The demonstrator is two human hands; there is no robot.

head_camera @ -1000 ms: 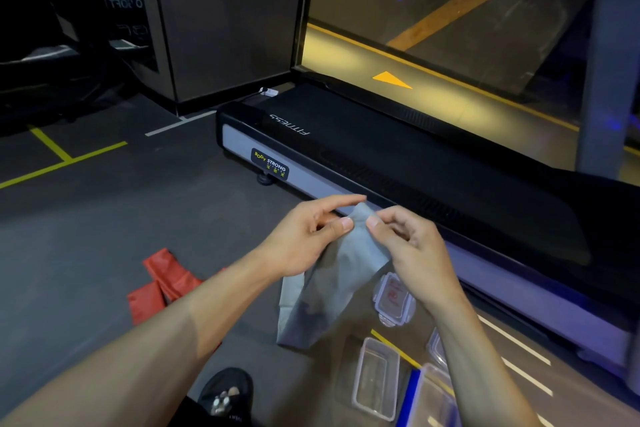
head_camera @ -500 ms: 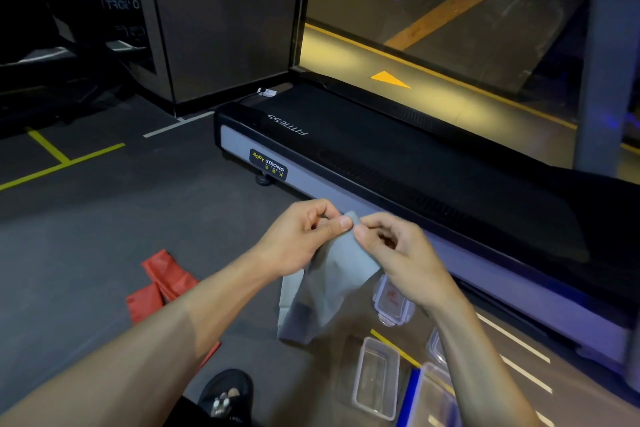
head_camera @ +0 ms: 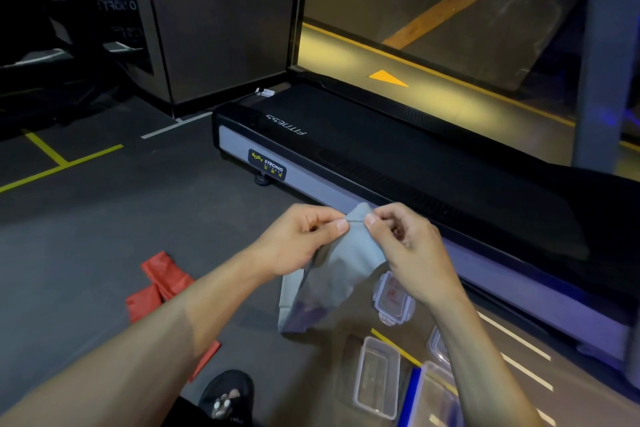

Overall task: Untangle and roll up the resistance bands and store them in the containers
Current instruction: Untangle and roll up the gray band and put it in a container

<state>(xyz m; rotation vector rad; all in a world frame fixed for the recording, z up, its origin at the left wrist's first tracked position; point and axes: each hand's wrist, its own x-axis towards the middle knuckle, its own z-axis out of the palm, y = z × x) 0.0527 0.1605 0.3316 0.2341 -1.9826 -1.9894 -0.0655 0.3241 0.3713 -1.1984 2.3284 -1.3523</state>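
The fingers of both hands are curled and pinch the top edge of the grey band: the left hand holds it between thumb and forefinger, and the right hand does the same just beside it, so the two thumbs are almost touching. The band hangs down from the hands to the floor, in front of the treadmill. A red band lies on the floor to the left, partly hidden by the left forearm. Below the right arm there are an open clear container and a lid. A black shoe is at the bottom.
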